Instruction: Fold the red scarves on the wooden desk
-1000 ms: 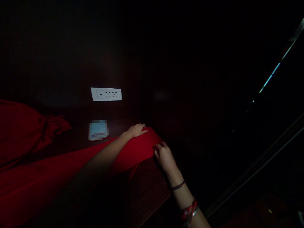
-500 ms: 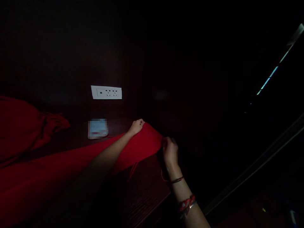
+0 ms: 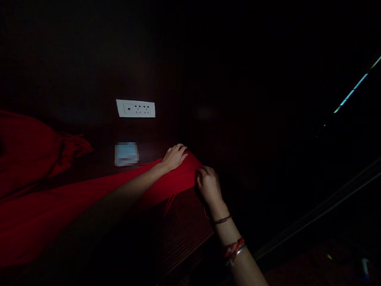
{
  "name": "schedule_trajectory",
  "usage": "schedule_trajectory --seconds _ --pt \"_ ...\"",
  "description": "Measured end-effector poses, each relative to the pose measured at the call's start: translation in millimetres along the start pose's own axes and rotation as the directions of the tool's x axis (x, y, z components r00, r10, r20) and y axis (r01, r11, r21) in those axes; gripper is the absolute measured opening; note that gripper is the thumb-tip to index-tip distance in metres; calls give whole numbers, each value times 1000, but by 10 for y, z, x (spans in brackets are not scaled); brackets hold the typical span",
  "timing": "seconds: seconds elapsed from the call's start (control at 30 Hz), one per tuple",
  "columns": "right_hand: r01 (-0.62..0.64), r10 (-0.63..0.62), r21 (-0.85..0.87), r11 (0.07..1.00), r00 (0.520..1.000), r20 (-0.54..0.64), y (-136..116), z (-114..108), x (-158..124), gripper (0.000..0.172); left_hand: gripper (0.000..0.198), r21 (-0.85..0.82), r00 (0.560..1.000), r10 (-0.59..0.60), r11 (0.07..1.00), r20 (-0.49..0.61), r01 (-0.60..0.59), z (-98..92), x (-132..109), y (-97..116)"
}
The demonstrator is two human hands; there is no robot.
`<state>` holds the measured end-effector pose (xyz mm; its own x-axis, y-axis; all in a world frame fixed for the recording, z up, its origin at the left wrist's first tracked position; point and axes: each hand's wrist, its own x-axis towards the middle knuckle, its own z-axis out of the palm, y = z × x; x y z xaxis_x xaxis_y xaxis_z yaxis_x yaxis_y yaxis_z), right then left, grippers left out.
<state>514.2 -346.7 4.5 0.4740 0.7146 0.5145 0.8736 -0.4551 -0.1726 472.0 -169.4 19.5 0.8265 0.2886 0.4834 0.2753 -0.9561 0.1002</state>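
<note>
A red cloth (image 3: pixel 181 179) is seen stretched along a dark wooden bench (image 3: pixel 184 224), its near part running off to the lower left and its far end lying close to the bench's right edge. The left hand (image 3: pixel 175 155) is laid flat on the far end of the cloth, its grip apart, with the fingers spread and pressed onto the fabric. The right hand (image 3: pixel 209 186) is set at the cloth's end edge with the fingers bent down onto it; whether fabric is clamped in that grip cannot be told in the dim light. A loose red strand (image 3: pixel 169 204) is seen hanging from the cloth's near edge onto the bench. A dark band (image 3: pixel 222 219) and a red cord bracelet (image 3: pixel 235 249) are worn on the right wrist. A white socket plate (image 3: pixel 135 108) is fixed to the dark wall behind; no writing can be made out on it. A small pale packet (image 3: pixel 126 154) is lying on the bench just beside the cloth, and its label is blurred and cannot be read. A bunched red bundle (image 3: pixel 35 147) is seen at the far left. Half a second ago the cloth's end was held lifted in the closed right hand and the left hand was curled at the far edge; now the end is lowered onto the bench and the left hand is flattened.
</note>
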Motion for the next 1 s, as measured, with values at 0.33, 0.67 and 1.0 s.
schedule_trajectory --seconds 0.33,0.67,1.0 --pt "134 -136 42 990 988 72 -44 104 -21 35 54 71 976 -69 996 208 55 -563 -1391 -182" --pt "282 -312 133 950 873 376 -209 192 16 44 53 119 884 -240 971 401 210 -773 -1982 -364" --pt "322 -348 137 937 812 468 -760 70 406 56 57 300 864 -477 858 165 417 -934 -2065 -567"
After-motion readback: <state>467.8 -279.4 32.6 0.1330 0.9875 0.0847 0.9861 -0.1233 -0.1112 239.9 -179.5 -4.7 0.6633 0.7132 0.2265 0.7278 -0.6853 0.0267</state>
